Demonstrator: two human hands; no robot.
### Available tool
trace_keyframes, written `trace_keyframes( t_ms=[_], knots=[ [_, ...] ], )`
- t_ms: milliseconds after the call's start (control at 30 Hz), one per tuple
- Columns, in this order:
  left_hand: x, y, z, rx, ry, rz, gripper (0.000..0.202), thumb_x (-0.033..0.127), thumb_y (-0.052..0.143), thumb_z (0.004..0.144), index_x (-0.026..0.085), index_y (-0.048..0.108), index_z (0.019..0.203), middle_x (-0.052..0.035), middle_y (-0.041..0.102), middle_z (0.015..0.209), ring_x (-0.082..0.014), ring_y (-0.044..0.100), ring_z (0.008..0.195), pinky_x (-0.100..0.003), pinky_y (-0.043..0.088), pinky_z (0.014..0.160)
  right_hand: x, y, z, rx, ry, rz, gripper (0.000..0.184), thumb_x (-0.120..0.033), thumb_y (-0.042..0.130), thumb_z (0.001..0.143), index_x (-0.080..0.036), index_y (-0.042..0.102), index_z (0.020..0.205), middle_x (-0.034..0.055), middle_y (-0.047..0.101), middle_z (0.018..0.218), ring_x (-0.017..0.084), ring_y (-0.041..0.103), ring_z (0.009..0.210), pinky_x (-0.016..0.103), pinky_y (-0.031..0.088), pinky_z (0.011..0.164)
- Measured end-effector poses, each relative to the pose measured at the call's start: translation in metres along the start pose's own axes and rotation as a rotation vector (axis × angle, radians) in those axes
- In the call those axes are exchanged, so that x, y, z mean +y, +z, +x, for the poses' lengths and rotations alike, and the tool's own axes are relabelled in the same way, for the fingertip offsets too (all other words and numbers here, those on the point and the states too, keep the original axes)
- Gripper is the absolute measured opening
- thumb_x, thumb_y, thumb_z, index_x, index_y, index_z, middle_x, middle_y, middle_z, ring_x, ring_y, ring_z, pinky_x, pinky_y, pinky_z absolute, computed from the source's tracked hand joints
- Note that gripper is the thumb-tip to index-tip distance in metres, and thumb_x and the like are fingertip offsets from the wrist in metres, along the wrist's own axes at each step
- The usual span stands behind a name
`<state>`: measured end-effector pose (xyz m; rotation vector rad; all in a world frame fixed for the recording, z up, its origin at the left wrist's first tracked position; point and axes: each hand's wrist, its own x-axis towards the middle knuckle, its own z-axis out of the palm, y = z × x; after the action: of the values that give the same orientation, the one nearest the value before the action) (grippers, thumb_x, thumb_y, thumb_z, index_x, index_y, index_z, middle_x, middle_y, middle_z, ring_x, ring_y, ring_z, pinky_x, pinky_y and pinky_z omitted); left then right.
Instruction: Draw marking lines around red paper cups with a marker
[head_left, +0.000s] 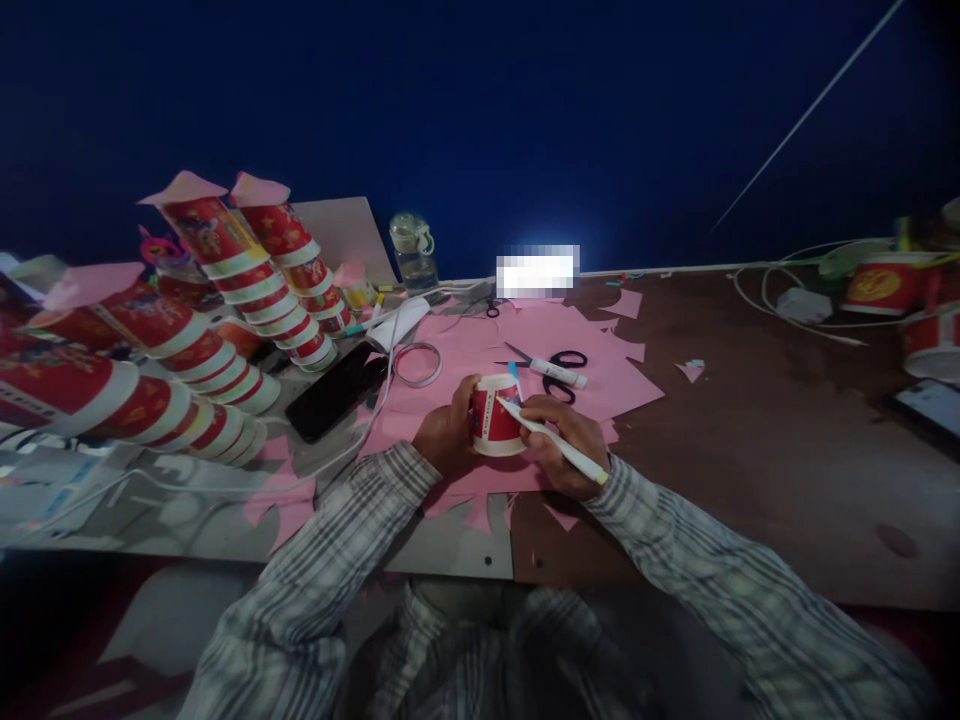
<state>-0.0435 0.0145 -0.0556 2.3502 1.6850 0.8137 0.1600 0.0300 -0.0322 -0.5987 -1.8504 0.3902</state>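
My left hand is wrapped round the left side of a red and white paper cup, which stands over pink paper. In my right hand is a white marker pen, its tip at the front of the cup. Whether the tip touches the cup I cannot tell. Beyond the cup lie black-handled scissors, with a white glue stick across them. Large pink paper with ragged cut edges spreads beneath all of these.
Tall stacks of red cups with pink cone tops crowd the left side. Nearby lie a black phone, a tape ring and a white cable. A water bottle stands at the back. Cups and another phone are at far right.
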Motion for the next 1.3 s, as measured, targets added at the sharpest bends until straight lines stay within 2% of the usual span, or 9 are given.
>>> trace_keyframes(
  t_ms=[167,300,500,633,800,1067,1300],
  knots=[
    [0.000,-0.001,0.002,-0.010,0.007,-0.010,0.091,0.066,0.065,0.080,0.012,0.024,0.142,-0.0201,0.070,0.110,-0.0265,0.075,0.071,-0.034,0.056,0.059,0.000,-0.001,-0.003,0.010,0.013,0.048,0.021,-0.031,0.051,0.096,-0.019,0.064,0.108,0.0107,0.073,0.089,0.025,0.074,0.088,0.040,0.063,0.076],
    [-0.001,0.000,0.002,-0.009,0.010,-0.047,0.095,0.064,0.068,0.078,0.012,0.023,0.142,-0.0171,0.073,0.102,-0.0273,0.076,0.072,-0.033,0.056,0.059,-0.001,0.000,-0.002,0.037,0.062,0.093,0.024,-0.033,0.052,0.097,-0.019,0.062,0.113,0.0087,0.073,0.085,0.022,0.074,0.079,0.035,0.062,0.070],
    [-0.002,0.001,0.000,0.026,0.021,-0.005,0.098,0.065,0.071,0.076,0.011,0.023,0.144,-0.0147,0.074,0.095,-0.0278,0.075,0.068,-0.034,0.055,0.057,-0.004,-0.002,0.003,0.013,0.074,0.021,0.023,-0.035,0.051,0.098,-0.021,0.062,0.112,0.0072,0.073,0.084,0.020,0.073,0.076,0.035,0.063,0.072],
    [-0.003,0.003,-0.001,0.042,0.022,0.009,0.103,0.064,0.076,0.072,0.011,0.025,0.144,-0.0157,0.074,0.098,-0.0279,0.076,0.071,-0.033,0.056,0.059,-0.003,-0.002,0.002,-0.003,0.113,-0.027,0.024,-0.036,0.049,0.098,-0.021,0.062,0.111,0.0078,0.074,0.085,0.020,0.073,0.073,0.033,0.063,0.069],
    [-0.005,0.004,-0.002,0.078,0.061,-0.013,0.111,0.065,0.079,0.069,0.009,0.023,0.146,-0.0223,0.072,0.111,-0.0292,0.076,0.072,-0.035,0.057,0.059,0.005,0.001,-0.005,0.039,0.193,-0.014,0.026,-0.040,0.052,0.097,-0.020,0.063,0.110,0.0082,0.074,0.086,0.021,0.072,0.073,0.034,0.062,0.065],
    [-0.005,0.003,-0.002,0.030,0.033,-0.042,0.107,0.059,0.079,0.072,0.013,0.019,0.147,-0.0194,0.072,0.112,-0.0280,0.077,0.078,-0.033,0.058,0.062,0.003,-0.001,-0.002,0.053,0.262,0.024,0.025,-0.038,0.053,0.097,-0.018,0.063,0.108,0.0066,0.072,0.082,0.018,0.070,0.069,0.032,0.060,0.061],
    [-0.005,0.005,-0.002,0.070,0.027,-0.026,0.104,0.059,0.079,0.072,0.014,0.022,0.146,-0.0221,0.068,0.121,-0.0279,0.077,0.078,-0.033,0.058,0.061,0.008,0.001,-0.005,0.062,0.320,0.077,0.024,-0.036,0.053,0.097,-0.018,0.063,0.109,0.0066,0.072,0.085,0.016,0.069,0.068,0.030,0.059,0.060]
  ],
)
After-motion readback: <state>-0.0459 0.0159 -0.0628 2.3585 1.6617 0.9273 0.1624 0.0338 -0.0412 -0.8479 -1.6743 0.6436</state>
